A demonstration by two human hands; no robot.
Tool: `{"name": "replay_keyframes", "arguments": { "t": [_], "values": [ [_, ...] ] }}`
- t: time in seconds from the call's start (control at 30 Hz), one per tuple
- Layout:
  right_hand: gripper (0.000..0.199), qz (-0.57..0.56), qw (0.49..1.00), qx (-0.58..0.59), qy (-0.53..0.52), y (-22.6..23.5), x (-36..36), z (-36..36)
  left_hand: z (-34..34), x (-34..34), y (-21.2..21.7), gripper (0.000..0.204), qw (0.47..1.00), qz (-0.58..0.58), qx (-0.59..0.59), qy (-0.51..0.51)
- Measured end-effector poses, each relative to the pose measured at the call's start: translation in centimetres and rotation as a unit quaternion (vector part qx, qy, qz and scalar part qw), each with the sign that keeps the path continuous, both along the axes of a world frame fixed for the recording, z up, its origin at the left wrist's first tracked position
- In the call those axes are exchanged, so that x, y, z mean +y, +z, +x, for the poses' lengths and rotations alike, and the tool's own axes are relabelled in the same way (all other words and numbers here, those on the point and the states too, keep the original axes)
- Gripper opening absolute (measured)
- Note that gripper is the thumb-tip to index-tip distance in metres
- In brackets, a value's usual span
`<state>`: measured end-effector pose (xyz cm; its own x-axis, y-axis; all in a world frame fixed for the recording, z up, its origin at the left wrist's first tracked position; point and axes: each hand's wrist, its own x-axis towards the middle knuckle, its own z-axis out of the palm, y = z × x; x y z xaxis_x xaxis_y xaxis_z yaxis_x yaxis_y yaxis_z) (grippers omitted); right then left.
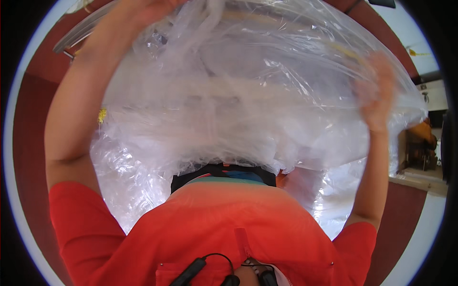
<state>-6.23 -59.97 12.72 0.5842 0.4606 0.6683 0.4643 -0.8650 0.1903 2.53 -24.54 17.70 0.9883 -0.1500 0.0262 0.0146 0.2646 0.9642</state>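
Note:
A big sheet of clear, crumpled plastic film (248,95) is stretched in front of me and fills most of the view. My left hand (143,9) is raised at the top left and grips the film's upper edge. At the right, my right hand (379,95) holds the film's other side; it is blurred and partly seen through the plastic. Both forearms reach upward from my orange shirt (224,229) at the bottom.
A dark red floor (28,143) shows at the left and lower right. A pale doorway area with furniture (422,152) lies at the far right. A black cable and small device (200,269) hang at my chest.

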Motion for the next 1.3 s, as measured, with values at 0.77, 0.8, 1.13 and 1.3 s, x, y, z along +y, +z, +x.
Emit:
{"name": "replay_keyframes", "arguments": {
  "t": [0.77, 0.8, 1.13, 1.3],
  "values": [
    [0.02, 0.45, 0.71, 0.529, 0.114, -10.2, 17.4, -7.1, 1.0, 2.6, -15.7, 0.028, 0.831, 0.455, -0.314, 0.06],
    [0.019, 0.434, 0.735, 0.509, 0.112, -10.4, 17.1, -7.1, -1.4, 1.6, -13.2, 0.028, 0.826, 0.453, -0.335, -0.013],
    [0.007, 0.249, 0.835, 0.474, 0.125, -4.8, 15.0, -4.5, -12.3, 0.4, -11.2, 0.015, 0.796, 0.343, -0.498, 0.004],
    [0.045, 0.006, 0.963, 0.122, -0.24, -8.0, 1.6, 6.5, -13.9, 0.3, -3.2, 0.009, 0.955, -0.048, -0.291, -0.03]
  ]
}}
